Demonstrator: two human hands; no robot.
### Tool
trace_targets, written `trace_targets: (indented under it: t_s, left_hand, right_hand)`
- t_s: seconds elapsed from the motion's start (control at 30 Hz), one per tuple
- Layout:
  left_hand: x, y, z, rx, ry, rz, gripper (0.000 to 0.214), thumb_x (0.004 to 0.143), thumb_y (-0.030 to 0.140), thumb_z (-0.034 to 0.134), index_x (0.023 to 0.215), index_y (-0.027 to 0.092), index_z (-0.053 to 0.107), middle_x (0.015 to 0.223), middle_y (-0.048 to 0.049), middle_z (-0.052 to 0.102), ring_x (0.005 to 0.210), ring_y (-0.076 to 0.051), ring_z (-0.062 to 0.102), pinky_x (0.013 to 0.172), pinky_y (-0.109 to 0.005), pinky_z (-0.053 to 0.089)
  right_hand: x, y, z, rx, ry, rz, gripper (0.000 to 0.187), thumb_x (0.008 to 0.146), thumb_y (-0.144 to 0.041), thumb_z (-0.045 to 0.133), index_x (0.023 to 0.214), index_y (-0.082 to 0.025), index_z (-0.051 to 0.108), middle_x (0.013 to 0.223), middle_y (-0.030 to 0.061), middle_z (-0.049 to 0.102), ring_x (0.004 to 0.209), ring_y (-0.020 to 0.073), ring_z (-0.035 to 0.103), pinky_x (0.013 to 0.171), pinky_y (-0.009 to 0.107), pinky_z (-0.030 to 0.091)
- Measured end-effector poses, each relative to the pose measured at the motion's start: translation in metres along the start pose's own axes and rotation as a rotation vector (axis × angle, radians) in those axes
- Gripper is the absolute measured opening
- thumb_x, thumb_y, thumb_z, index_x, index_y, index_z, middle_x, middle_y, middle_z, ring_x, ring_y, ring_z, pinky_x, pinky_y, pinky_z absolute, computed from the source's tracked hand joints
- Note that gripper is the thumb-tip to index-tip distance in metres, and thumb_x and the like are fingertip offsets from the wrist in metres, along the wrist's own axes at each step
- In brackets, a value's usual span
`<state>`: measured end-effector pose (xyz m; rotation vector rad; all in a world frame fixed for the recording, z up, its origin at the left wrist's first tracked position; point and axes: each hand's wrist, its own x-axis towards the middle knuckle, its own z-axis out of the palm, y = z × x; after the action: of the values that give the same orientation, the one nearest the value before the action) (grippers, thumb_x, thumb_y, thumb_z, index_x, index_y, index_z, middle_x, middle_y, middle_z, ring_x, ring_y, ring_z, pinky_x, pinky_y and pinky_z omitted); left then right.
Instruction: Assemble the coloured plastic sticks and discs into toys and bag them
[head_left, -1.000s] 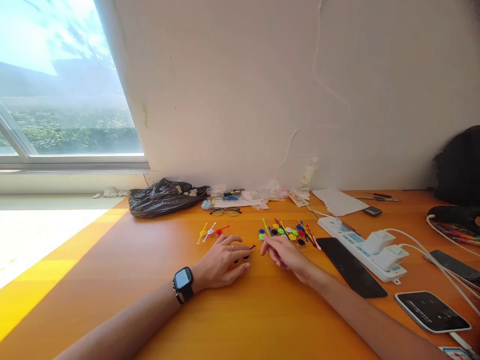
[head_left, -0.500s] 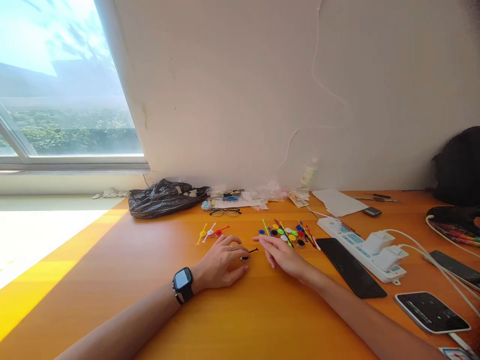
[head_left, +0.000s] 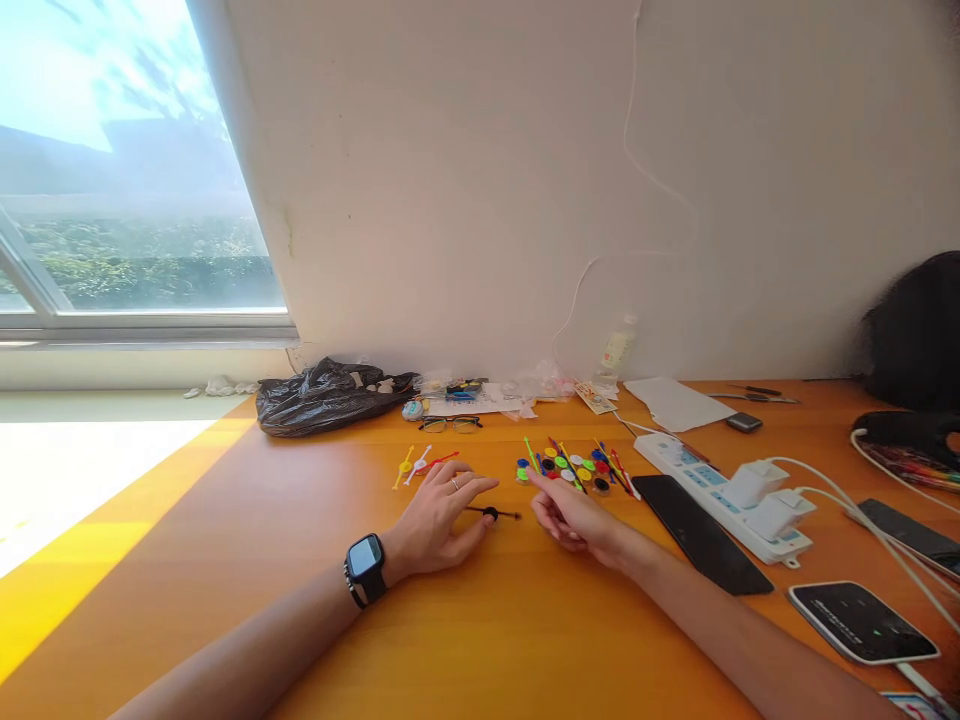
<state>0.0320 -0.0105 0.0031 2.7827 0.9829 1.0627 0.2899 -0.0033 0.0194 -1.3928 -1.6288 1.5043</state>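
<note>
A black arrow spinner with a round middle (head_left: 490,514) lies on the table between my hands, its arrow pointing right. My left hand (head_left: 442,512) wears a ring and rests palm down with fingers spread; its thumb tip is at the edge of the round middle and its index finger stretches above it. My right hand (head_left: 571,512) is just right of the arrow tip, apart from it, fingers curled in and one digit pointing up-left; I see nothing in it. Beyond my left hand lie a yellow spinner (head_left: 406,467), a white spinner (head_left: 422,465) and a red spinner (head_left: 441,461), partly covered.
Several coloured discs and arrows (head_left: 574,466) lie past my right hand. A black phone (head_left: 701,535) and a power strip (head_left: 720,495) with chargers are on the right. Eyeglasses (head_left: 450,424) and a black plastic bag (head_left: 330,398) lie near the wall.
The black spinner's arrow has turned from slanting up-right to nearly level. My left index finger has lifted off it and stretched out. My right hand's fingers have curled in.
</note>
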Motion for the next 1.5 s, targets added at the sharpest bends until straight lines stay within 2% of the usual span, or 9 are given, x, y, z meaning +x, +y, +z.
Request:
trace_targets:
  t_s: [0.1,0.5,0.63,0.87,0.97,1.07,1.17,1.3,1.5]
  left_hand:
    - [0.001,0.004,-0.007,-0.020,0.005,-0.007,0.038,0.101,0.032,0.059,0.138,0.025,0.058,0.119,-0.0099,0.072,0.113,-0.028,0.061,0.101,-0.046,0.047]
    - [0.003,0.002,0.000,-0.036,-0.212,0.127,0.028,0.102,0.041,0.058,0.125,0.033,0.072,0.112,-0.0085,0.077,0.105,-0.027,0.070,0.092,-0.042,0.054]
    - [0.004,-0.001,0.005,0.040,-0.173,0.080,0.023,0.105,0.030,0.054,0.115,0.031,0.075,0.100,-0.0061,0.077,0.095,-0.024,0.069,0.086,-0.040,0.051]
    - [0.000,-0.022,0.010,0.287,0.008,-0.183,0.023,0.097,0.031,0.066,0.075,0.023,0.067,0.078,-0.0050,0.070,0.085,-0.025,0.061,0.089,-0.046,0.045]
    - [-0.001,-0.029,0.006,0.285,0.043,-0.216,0.005,0.095,0.027,0.067,0.094,0.024,0.071,0.100,-0.0073,0.074,0.101,-0.028,0.061,0.093,-0.047,0.044]
    - [0.001,-0.030,-0.001,0.225,-0.032,-0.160,0.026,0.098,0.022,0.062,0.123,0.028,0.068,0.127,-0.0074,0.071,0.118,-0.028,0.059,0.098,-0.046,0.045]
    - [0.003,-0.027,-0.008,0.204,-0.131,-0.119,0.028,0.103,0.023,0.053,0.128,0.029,0.066,0.133,-0.0077,0.068,0.123,-0.028,0.058,0.104,-0.048,0.044]
    - [0.002,-0.027,-0.009,0.255,-0.177,-0.206,0.028,0.107,0.024,0.045,0.123,0.027,0.068,0.128,-0.0082,0.069,0.123,-0.029,0.059,0.112,-0.053,0.041]
    - [-0.003,-0.033,-0.001,0.303,-0.086,-0.321,0.034,0.104,0.021,0.048,0.134,0.028,0.063,0.138,-0.0099,0.065,0.138,-0.034,0.051,0.120,-0.065,0.032]
  right_hand:
    - [-0.003,-0.006,-0.002,0.095,0.009,-0.017,0.078,0.100,-0.074,0.035,0.042,-0.022,0.032,0.040,-0.0059,0.020,0.036,0.0070,0.015,0.040,0.027,0.007]
    - [0.001,-0.002,-0.002,0.104,0.175,-0.085,0.066,0.095,-0.073,0.049,0.055,-0.021,0.048,0.046,-0.0048,0.035,0.041,0.0086,0.026,0.044,0.025,0.013]
    - [0.005,0.000,-0.005,0.054,0.254,-0.155,0.067,0.096,-0.074,0.049,0.055,-0.021,0.053,0.047,-0.0031,0.037,0.044,0.0106,0.031,0.046,0.027,0.018]
    - [0.018,0.013,-0.021,-0.119,0.454,-0.331,0.054,0.101,-0.065,0.047,0.073,-0.021,0.061,0.056,-0.0015,0.048,0.055,0.0167,0.047,0.057,0.030,0.036]
    - [0.018,0.013,-0.024,-0.315,0.535,-0.452,0.046,0.105,-0.058,0.047,0.082,-0.022,0.063,0.067,0.0012,0.058,0.063,0.0192,0.054,0.062,0.032,0.039]
    - [0.013,0.009,-0.020,-0.490,0.543,-0.542,0.034,0.105,-0.049,0.051,0.094,-0.021,0.067,0.085,0.0059,0.070,0.076,0.0224,0.062,0.071,0.034,0.046]
    - [0.010,0.009,-0.013,-0.643,0.489,-0.633,0.025,0.103,-0.040,0.056,0.110,-0.021,0.072,0.111,0.0107,0.075,0.105,0.0279,0.067,0.095,0.042,0.051]
    - [0.011,0.019,-0.010,-0.809,0.399,-0.625,0.040,0.100,-0.037,0.060,0.135,-0.020,0.070,0.146,0.0136,0.065,0.142,0.0339,0.053,0.121,0.055,0.039]
    - [0.012,0.029,-0.012,-0.899,0.298,-0.500,0.054,0.102,-0.041,0.058,0.149,-0.015,0.062,0.160,0.0143,0.051,0.155,0.0336,0.039,0.127,0.057,0.033]
